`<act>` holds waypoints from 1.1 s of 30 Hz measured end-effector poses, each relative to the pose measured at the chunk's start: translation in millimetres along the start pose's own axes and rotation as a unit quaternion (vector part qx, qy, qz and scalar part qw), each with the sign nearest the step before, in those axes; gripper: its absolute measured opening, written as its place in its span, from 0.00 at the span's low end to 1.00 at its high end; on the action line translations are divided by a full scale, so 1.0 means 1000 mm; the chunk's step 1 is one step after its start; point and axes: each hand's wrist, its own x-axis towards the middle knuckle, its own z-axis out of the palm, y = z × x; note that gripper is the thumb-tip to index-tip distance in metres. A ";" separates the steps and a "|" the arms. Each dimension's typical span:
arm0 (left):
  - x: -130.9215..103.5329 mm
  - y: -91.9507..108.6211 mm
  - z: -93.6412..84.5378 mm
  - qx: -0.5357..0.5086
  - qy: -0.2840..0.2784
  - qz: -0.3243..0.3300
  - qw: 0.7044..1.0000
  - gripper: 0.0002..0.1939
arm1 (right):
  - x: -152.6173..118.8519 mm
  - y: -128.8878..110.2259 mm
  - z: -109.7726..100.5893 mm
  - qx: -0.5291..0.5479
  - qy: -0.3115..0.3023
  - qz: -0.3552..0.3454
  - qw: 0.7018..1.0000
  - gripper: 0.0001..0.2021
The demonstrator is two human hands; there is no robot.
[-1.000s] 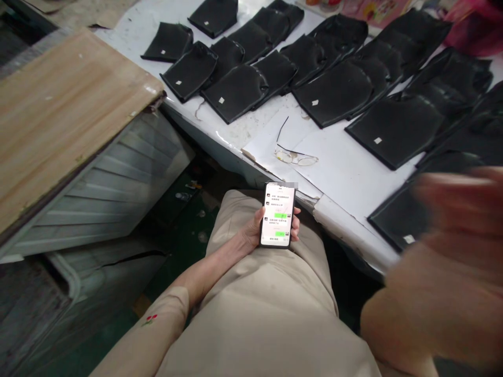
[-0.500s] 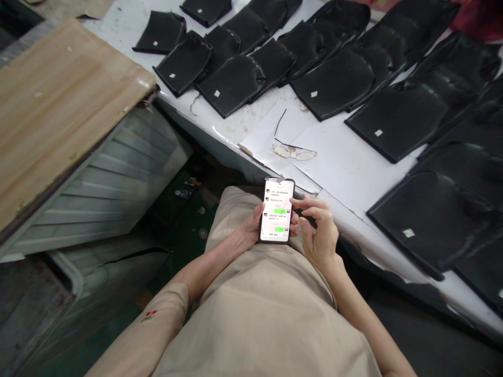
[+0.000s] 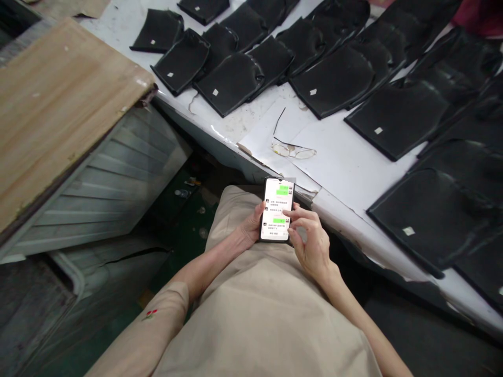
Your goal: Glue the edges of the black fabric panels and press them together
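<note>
The left hand [image 3: 251, 225] is clamped around a black-edged rectangular smartphone [image 3: 277, 214], held upright above the beige cloth [image 3: 267, 309] over the lap, beside the edge of the white-covered surface [image 3: 346, 162]. The right hand [image 3: 314, 243] grips nothing, its fingers bent and apart, with fingertips at the lit screen. A chat with green message bubbles is open; use of the phone seems under way, but how much is left cannot be told. Thin-framed eyeglasses [image 3: 293, 153] and flat black glossy pieces [image 3: 396, 112], several with small pale stickers, lie on the surface, out of both hands.
</note>
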 end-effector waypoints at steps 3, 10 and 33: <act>0.000 0.000 0.005 0.012 -0.019 0.006 1.000 0.40 | -0.003 -0.002 0.001 -0.002 0.005 0.012 1.000 0.10; -0.001 0.001 0.009 0.016 -0.044 -0.007 0.999 0.41 | -0.007 -0.006 0.002 -0.016 0.016 0.018 1.000 0.11; -0.001 -0.002 0.007 0.149 -0.046 0.055 0.986 0.50 | -0.012 -0.012 0.001 -0.034 0.017 0.013 0.999 0.10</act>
